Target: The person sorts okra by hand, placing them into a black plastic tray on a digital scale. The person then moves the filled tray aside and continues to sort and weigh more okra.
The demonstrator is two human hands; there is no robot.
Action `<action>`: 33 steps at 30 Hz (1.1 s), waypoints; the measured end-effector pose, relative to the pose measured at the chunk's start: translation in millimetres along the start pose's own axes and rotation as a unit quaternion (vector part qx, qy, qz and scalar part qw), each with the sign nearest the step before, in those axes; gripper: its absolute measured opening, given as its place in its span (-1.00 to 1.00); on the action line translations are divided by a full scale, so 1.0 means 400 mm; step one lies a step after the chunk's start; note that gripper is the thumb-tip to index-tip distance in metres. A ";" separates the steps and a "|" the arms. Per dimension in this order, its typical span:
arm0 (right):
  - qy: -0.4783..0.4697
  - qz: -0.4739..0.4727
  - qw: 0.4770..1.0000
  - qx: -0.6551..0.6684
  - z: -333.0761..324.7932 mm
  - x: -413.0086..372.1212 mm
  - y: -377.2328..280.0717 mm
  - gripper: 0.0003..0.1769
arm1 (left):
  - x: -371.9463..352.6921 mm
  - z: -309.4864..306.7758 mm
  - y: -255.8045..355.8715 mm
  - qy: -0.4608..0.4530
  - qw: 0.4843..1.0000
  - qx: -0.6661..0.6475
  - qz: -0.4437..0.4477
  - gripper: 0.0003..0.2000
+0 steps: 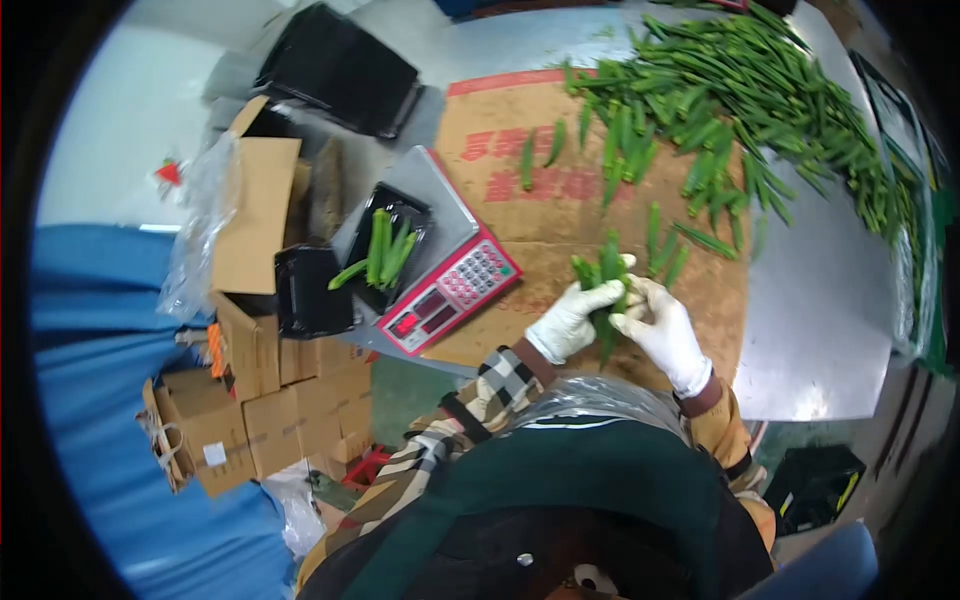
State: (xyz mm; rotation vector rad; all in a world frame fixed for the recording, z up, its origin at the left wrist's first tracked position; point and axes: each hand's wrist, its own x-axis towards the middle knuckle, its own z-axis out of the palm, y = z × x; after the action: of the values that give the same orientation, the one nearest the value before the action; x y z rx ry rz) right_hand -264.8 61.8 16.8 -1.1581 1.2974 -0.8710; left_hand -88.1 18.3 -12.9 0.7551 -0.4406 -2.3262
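Observation:
Okra pods (610, 262) stand bunched between my two white-gloved hands, over a flat cardboard sheet (530, 225). My left hand (572, 318) is closed round the bunch from the left. On the right side, my right hand (668, 332) has its fingers bent against the same pods. A few loose pods (662, 245) lie just beyond my hands. To the left, a red and grey scale (462, 285) bears a black tray (408, 212) with several okra pods (385, 250) in it. A large okra pile (740, 90) covers the far right of the table.
Another black tray (312, 290) lies left of the scale. A stack of black trays (338, 68) stands at the back left. Open cardboard boxes (258, 215) and a blue cloth (95, 300) are at the left. A black crate (818, 488) sits low at the right.

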 end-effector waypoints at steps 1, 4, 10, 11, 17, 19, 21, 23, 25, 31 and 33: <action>0.002 0.012 1.000 0.010 0.008 -0.002 0.000 -0.44 | 0.007 -0.011 -0.004 -0.005 1.000 -0.017 -0.003 -0.38; 0.017 0.039 0.997 0.071 0.009 0.002 -0.005 -0.45 | -0.032 0.038 0.061 0.024 0.999 -0.014 0.021 -0.39; -0.001 0.090 0.966 0.241 -0.043 -0.007 0.009 -0.49 | -0.204 0.063 0.339 0.292 0.831 0.389 0.271 -0.49; 0.003 0.084 0.967 0.241 -0.046 -0.008 0.021 -0.50 | -0.238 0.037 0.383 0.325 0.811 0.385 0.298 -0.54; 0.003 0.119 0.966 0.230 -0.006 -0.014 0.042 -0.53 | -0.381 -0.193 0.501 0.446 0.616 0.600 0.247 -0.16; 0.005 0.121 0.964 0.238 -0.006 -0.013 0.044 -0.53 | -0.410 -0.171 0.508 0.466 0.588 0.581 0.316 -0.26; 0.012 0.129 0.961 0.246 -0.015 -0.019 0.051 -0.54 | -0.454 -0.208 0.530 0.505 0.515 0.588 0.365 -0.38; 0.022 0.136 0.957 0.257 -0.042 -0.019 0.067 -0.55 | -0.506 -0.271 0.548 0.549 0.455 0.598 0.367 -0.50; 0.034 0.141 0.956 0.255 -0.049 -0.016 0.060 -0.58 | -0.551 -0.315 0.563 0.567 0.444 0.597 0.354 -0.52; 0.051 0.154 0.945 0.283 -0.052 -0.027 0.084 -0.63 | -0.577 -0.364 0.562 0.571 0.472 0.554 0.378 -0.56; 0.042 0.153 0.942 0.295 -0.048 -0.031 0.088 -0.64 | -0.559 -0.351 0.559 0.578 0.454 0.569 0.369 -0.52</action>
State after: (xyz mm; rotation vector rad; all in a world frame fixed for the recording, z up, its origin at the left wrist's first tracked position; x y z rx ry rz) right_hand -289.6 79.2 -12.2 -0.4387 1.1310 -0.9898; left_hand 244.7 -12.6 75.5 1.9270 -1.2615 -0.0538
